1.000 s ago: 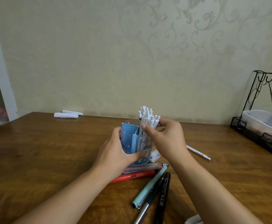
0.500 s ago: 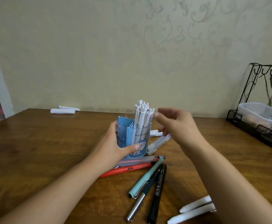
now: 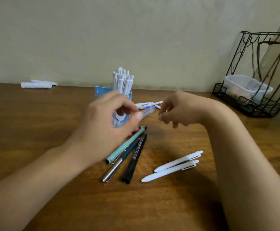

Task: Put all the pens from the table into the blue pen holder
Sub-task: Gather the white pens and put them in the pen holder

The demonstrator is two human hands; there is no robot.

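The blue pen holder (image 3: 102, 91) stands mid-table with several white pens (image 3: 123, 80) upright in it. My left hand (image 3: 109, 125), blurred, hovers in front of it with curled fingers apart and nothing held. My right hand (image 3: 177, 110) hangs to the right of the holder, loosely curled and empty. Near the right hand's fingertips, a few white pens (image 3: 148, 104) lie beside the holder. In front lie a teal pen (image 3: 127, 145), a dark blue pen with a silver cap (image 3: 116, 165), a black marker (image 3: 135, 158) and a partly hidden red pen (image 3: 133, 132). Two white pens (image 3: 176, 164) lie nearer me.
A black wire rack (image 3: 245, 105) holding a clear plastic tub (image 3: 245, 85) stands at the table's back right. Rolled white paper (image 3: 36, 85) lies at the back left against the wall. The brown wooden table (image 3: 36, 130) stretches to both sides.
My left hand has let go of the holder and pulled back toward me. My right hand has dropped lower and moved right, away from the upright pens. The view tilted down.
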